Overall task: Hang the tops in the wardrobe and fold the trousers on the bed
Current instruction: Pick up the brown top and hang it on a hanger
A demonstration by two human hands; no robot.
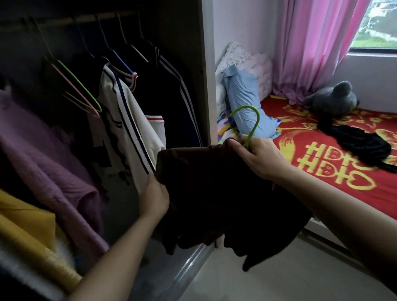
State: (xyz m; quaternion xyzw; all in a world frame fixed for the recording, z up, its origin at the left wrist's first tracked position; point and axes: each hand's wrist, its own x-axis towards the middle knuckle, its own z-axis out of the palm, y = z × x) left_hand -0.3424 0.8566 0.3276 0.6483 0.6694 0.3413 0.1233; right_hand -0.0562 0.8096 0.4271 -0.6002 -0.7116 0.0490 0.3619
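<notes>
Non-task clutter on my feed, far corner of the room

Pink curtain (321,31) hangs down the left side of the window (387,13), with blurry hillside and buildings outside. A grey plush toy (332,101) is slumped just beside the curtain's hem, below the sill. White lacy pillow (255,66) sits propped in the corner against the wall, and there's pale floor (264,283) along the bottom.

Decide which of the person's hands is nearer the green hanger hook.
Right. The right hand holds the green hanger just below its hook; the left hand grips the dark top at its opposite edge, well away.
</notes>
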